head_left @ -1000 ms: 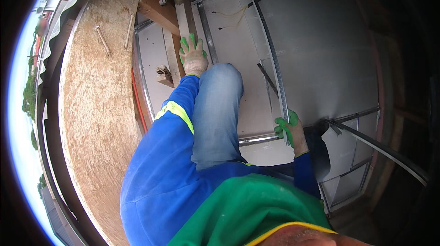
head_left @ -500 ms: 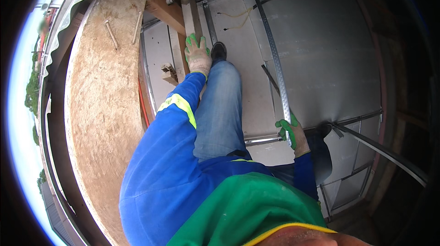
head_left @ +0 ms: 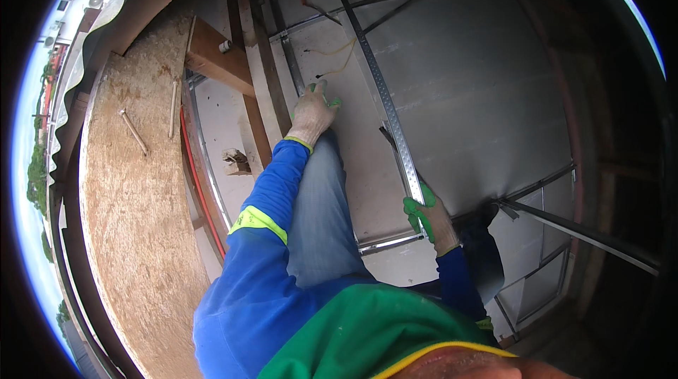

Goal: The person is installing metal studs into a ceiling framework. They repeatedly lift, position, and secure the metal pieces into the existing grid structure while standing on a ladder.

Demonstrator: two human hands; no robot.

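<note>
My right hand (head_left: 437,221), in a white and green work glove, is closed around the near end of a long perforated metal profile (head_left: 387,107). The profile slants away to the far left, over the grey panels. My left hand (head_left: 313,112), gloved alike, reaches forward above my bent leg (head_left: 318,209) with fingers apart and nothing seen in them. It is beside a long wooden beam (head_left: 263,72) and in front of a metal strip (head_left: 289,54). My left foot is hidden behind that hand.
Grey panels (head_left: 480,89) with metal framing spread below me. Two nails (head_left: 133,132) lie on a broad wooden board (head_left: 141,217) at left. Yellow wires (head_left: 346,61) stick out ahead. Another metal profile (head_left: 586,234) extends to the right. A red cable (head_left: 194,167) runs beside the board.
My left hand has left the wooden beam and moved right, in front of my foot. My right hand still grips the metal profile. The whole view has shifted a little.
</note>
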